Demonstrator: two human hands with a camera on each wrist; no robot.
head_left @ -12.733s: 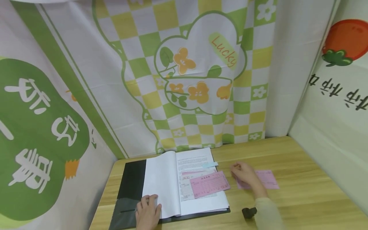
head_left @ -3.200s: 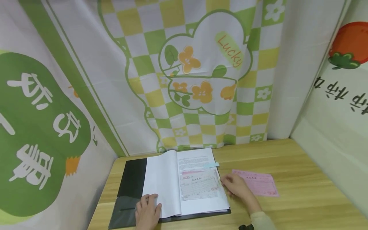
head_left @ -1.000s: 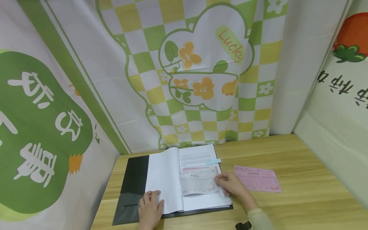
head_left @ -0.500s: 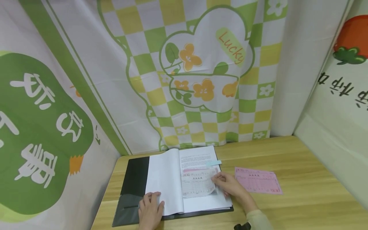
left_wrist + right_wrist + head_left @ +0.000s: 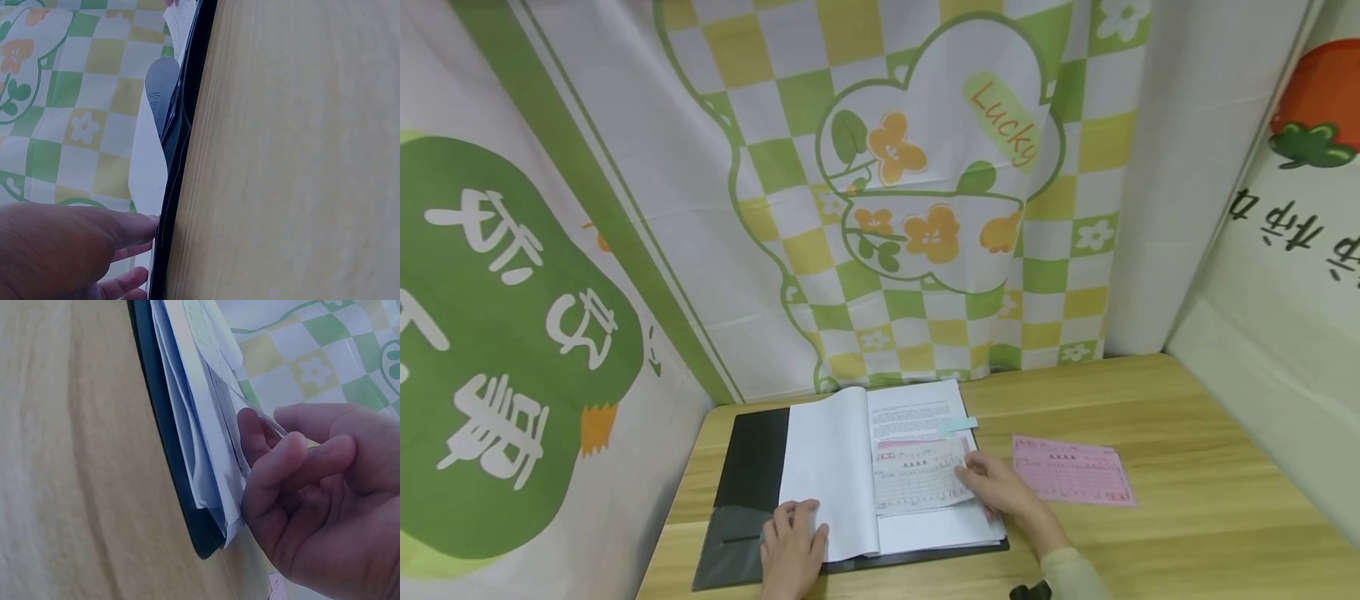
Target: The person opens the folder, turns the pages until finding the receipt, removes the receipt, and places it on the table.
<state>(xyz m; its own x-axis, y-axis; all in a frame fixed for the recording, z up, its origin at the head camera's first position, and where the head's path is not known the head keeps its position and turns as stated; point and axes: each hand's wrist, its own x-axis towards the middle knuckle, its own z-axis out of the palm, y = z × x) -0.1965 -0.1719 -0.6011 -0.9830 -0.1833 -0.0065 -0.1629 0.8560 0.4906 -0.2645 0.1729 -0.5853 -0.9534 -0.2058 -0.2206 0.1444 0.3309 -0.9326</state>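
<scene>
A black folder lies spread on the table with white printed pages. My right hand pinches the right edge of a white receipt slip over the right-hand page. In the right wrist view, thumb and fingertips hold the slip's thin edge, which is lifted from the papers below. A strip of another, pinkish slip shows behind its top edge. My left hand rests on the lower part of the blank left page, fingers spread and relaxed.
A pink receipt slip lies flat on the wooden table right of the folder. A pale blue tab sticks out past the page's right edge. Patterned cloth hangs behind the table.
Earlier, a pink slip lay over the white ones in the folder; now a white slip is on top. My right hand has taken its edge and shifted it slightly. The left hand stays put.
</scene>
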